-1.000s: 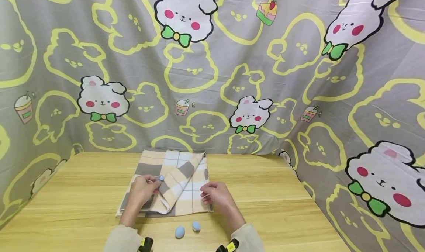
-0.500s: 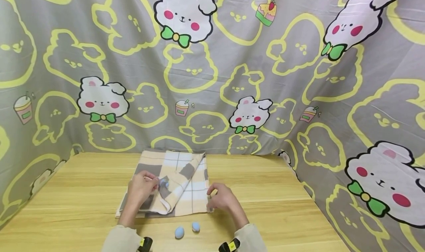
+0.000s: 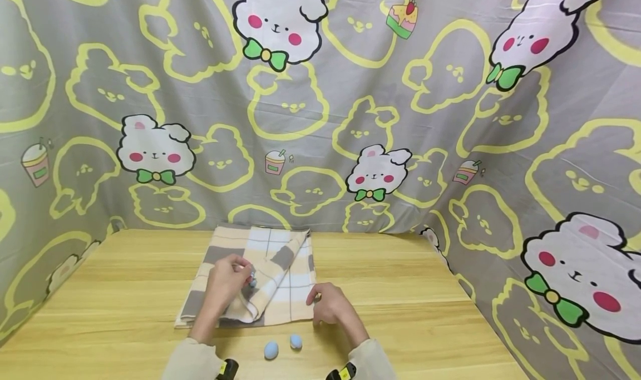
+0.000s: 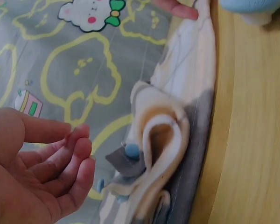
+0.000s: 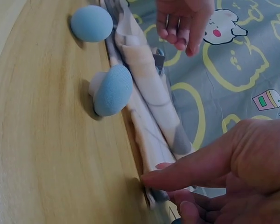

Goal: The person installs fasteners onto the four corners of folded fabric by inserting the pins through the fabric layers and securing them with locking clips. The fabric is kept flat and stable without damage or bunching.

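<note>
A folded plaid fleece blanket (image 3: 277, 305) in beige, white and grey lies on the table, one corner turned over in a diagonal fold. Small blue knobs (image 4: 131, 150) sit on the turned-over grey part. Beside them is my left hand (image 3: 227, 280), its fingers loosely bent with nothing between them. My right hand (image 3: 328, 304) pinches the blanket's near right edge between thumb and fingers; a bit of blue (image 5: 176, 220) shows under those fingers. Two blue mushroom-shaped pieces, one rounded (image 3: 271, 350) and one tipped with its white stem showing (image 3: 296, 341), lie in front of the blanket.
The wooden table (image 3: 400, 291) extends on both sides of the blanket. A grey curtain (image 3: 310, 102) with rabbit prints hangs behind and along the sides. Black wrist cameras (image 3: 227, 369) are strapped at both sleeves.
My left hand has shifted right and now overlaps the blue knobs in the head view. My right hand has moved down along the blanket's right edge to its near corner.
</note>
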`<act>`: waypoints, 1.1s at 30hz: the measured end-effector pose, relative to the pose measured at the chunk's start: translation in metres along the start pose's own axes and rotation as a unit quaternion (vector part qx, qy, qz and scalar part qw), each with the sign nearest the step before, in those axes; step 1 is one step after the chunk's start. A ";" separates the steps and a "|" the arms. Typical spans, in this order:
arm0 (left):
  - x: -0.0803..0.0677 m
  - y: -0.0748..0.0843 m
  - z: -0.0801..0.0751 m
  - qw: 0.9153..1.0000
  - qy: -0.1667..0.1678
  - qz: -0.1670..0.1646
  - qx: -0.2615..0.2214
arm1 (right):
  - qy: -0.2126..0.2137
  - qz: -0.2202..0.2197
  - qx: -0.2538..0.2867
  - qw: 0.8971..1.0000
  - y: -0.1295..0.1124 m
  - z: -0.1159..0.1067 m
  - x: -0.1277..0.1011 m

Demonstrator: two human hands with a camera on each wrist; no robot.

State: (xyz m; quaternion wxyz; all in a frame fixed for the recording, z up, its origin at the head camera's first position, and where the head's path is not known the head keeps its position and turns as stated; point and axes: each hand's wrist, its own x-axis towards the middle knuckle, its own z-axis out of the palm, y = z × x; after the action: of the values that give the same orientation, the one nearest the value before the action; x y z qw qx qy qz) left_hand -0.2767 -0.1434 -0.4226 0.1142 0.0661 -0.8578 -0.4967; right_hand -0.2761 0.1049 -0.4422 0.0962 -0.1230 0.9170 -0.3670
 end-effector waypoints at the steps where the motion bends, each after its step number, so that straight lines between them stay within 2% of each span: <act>1: -0.001 0.001 0.001 1.000 -0.001 0.004 0.003 | 0.000 0.001 0.000 1.000 0.000 0.000 0.000; 7: -0.007 0.006 0.015 0.999 -0.022 0.027 0.009 | 0.012 0.010 0.012 1.000 0.000 0.001 0.000; 12: -0.012 0.012 0.028 0.998 -0.048 0.043 0.007 | 0.062 -0.014 0.006 0.998 0.000 0.000 0.000; 15: -0.017 0.016 0.034 0.996 -0.059 0.064 0.013 | 0.086 -0.033 0.004 0.996 0.000 0.000 0.001; 20: -0.025 0.021 0.044 0.990 -0.080 0.108 0.028 | 0.121 -0.044 0.024 0.991 -0.002 0.000 0.003; 23: -0.029 0.023 0.049 0.987 -0.111 0.116 0.030 | 0.137 -0.049 0.045 0.988 -0.004 0.000 0.005; 28: -0.032 0.024 0.057 0.981 -0.144 0.126 0.038 | 0.144 -0.061 0.075 0.985 -0.006 -0.001 0.006; 33: -0.034 0.022 0.063 0.979 -0.145 0.141 0.042 | 0.142 -0.076 0.086 0.983 -0.010 -0.004 0.005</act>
State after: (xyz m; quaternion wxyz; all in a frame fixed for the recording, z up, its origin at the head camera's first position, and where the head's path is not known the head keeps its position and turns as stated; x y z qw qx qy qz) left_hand -0.2606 -0.0725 -0.4382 0.0545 -0.1230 -0.8863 -0.4432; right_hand -0.2801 0.0992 -0.4328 -0.0531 -0.1297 0.8746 -0.4642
